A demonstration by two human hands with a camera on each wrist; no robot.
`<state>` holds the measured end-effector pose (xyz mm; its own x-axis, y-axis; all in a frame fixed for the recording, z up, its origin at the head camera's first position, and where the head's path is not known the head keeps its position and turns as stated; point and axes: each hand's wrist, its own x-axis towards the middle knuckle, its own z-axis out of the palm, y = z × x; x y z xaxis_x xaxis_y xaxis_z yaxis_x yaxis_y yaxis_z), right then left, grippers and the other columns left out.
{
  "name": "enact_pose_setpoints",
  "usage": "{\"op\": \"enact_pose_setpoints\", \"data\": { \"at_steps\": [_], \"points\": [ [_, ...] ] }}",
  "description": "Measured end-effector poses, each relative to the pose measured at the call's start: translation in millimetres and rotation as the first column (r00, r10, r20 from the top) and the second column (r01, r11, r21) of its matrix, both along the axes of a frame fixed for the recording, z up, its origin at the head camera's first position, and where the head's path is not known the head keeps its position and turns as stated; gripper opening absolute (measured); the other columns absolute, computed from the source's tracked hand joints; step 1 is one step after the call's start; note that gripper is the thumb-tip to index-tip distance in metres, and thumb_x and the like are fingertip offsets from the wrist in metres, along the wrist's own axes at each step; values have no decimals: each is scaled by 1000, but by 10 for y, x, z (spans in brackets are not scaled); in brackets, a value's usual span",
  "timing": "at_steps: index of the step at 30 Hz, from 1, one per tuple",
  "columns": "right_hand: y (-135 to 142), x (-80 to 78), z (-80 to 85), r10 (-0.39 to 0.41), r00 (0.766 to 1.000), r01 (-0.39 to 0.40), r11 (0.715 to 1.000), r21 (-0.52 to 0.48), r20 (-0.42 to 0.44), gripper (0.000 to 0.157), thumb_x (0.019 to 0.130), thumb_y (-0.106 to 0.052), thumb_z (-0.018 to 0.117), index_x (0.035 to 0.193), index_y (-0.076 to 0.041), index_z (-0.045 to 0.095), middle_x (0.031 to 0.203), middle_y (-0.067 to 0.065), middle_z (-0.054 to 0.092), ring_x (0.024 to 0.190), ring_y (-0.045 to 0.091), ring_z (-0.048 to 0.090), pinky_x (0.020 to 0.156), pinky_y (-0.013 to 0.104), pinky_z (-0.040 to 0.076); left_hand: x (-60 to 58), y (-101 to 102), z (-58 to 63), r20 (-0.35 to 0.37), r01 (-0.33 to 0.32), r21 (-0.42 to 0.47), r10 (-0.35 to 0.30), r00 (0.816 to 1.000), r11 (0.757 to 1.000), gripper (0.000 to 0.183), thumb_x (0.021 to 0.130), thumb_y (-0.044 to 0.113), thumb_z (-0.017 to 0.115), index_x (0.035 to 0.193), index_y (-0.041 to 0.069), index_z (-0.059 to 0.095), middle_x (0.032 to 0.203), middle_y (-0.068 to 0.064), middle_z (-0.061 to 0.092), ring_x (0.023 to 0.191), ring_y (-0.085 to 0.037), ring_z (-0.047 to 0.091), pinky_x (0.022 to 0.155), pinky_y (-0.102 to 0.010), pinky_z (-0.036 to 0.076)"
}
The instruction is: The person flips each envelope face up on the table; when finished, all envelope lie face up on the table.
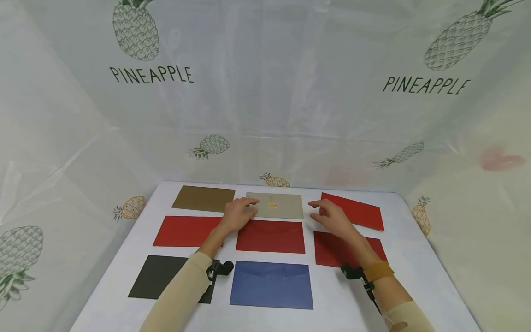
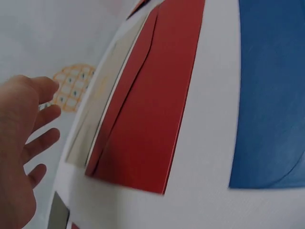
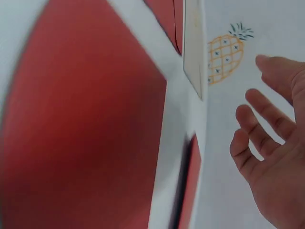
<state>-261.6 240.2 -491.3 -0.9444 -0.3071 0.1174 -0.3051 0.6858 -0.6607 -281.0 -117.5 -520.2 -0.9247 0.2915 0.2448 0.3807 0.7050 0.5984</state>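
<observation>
In the head view a cream envelope [image 1: 286,205] with a small yellow sticker lies at the back middle of the table. My left hand [image 1: 238,215] hovers at its left edge, fingers loosely bent and holding nothing. To its right, my right hand [image 1: 333,220] is in the air with parted, bent fingers, near a red envelope [image 1: 358,210] that lies askew at the back right. A red flapped envelope [image 2: 152,95] shows beside the left hand in the left wrist view. Below my right forearm is another red envelope [image 1: 332,249], partly hidden.
Other flat envelopes lie in rows on the white table [image 1: 265,318]: a brown one [image 1: 203,198] at back left, a red one [image 1: 186,230], a black one [image 1: 157,276] partly under the left sleeve, and a blue one [image 1: 271,285] in front. A pineapple-print curtain [image 1: 265,92] stands behind.
</observation>
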Motion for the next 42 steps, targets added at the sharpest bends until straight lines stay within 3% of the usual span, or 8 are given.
{"op": "enact_pose_setpoints", "data": {
  "at_steps": [4,9,19,23,28,36,42],
  "points": [
    [285,241,48,15,1000,-15,1000,25,-10,43,93,-24,74,134,-18,63,127,6,62,96,22,59,69,28,55,115,201,89,-26,104,-25,-105,994,994,36,98,30,65,132,20,68,129,2,67,120,-23,58,99,-55,38],
    [708,481,13,9,1000,-9,999,53,-10,45,91,-27,76,134,-21,64,127,1,61,93,18,56,67,26,52,281,486,183,-41,221,-74,-224,974,973,39,97,34,67,134,23,66,129,3,67,124,-23,56,101,-56,37],
    [1318,761,-109,-31,999,35,995,92,-37,50,91,-32,76,137,-18,61,122,6,60,86,15,52,64,24,48,665,906,275,-49,359,-150,-370,928,921,43,97,41,64,138,27,63,133,8,64,124,-13,55,101,-48,37],
    [1467,891,-148,-93,996,92,989,113,4,54,91,-36,75,139,-18,59,117,8,57,86,17,50,59,24,44,760,1077,229,-34,384,-212,-399,916,899,43,96,43,64,137,31,63,133,10,63,126,-10,53,101,-44,38],
    [1625,982,-214,-172,982,160,976,145,76,57,92,-41,73,141,-17,57,124,12,54,93,17,47,60,25,45,773,1306,125,-16,404,-234,-419,908,885,43,96,43,64,137,32,63,133,11,63,124,-9,53,97,-41,38],
    [1810,1020,-359,-243,946,219,967,134,213,67,92,-48,70,147,-15,50,133,16,49,103,27,48,67,30,47,762,1596,-66,25,368,-285,-377,926,885,45,94,46,67,137,34,62,134,9,61,121,-10,50,96,-40,39],
    [1862,1028,-357,-274,917,257,962,94,290,68,93,-50,67,148,-15,49,139,17,48,111,30,47,74,35,48,822,1728,-150,44,346,-327,-352,935,879,48,92,48,69,138,37,60,133,10,59,121,-11,49,100,-42,37]
  ]
}}
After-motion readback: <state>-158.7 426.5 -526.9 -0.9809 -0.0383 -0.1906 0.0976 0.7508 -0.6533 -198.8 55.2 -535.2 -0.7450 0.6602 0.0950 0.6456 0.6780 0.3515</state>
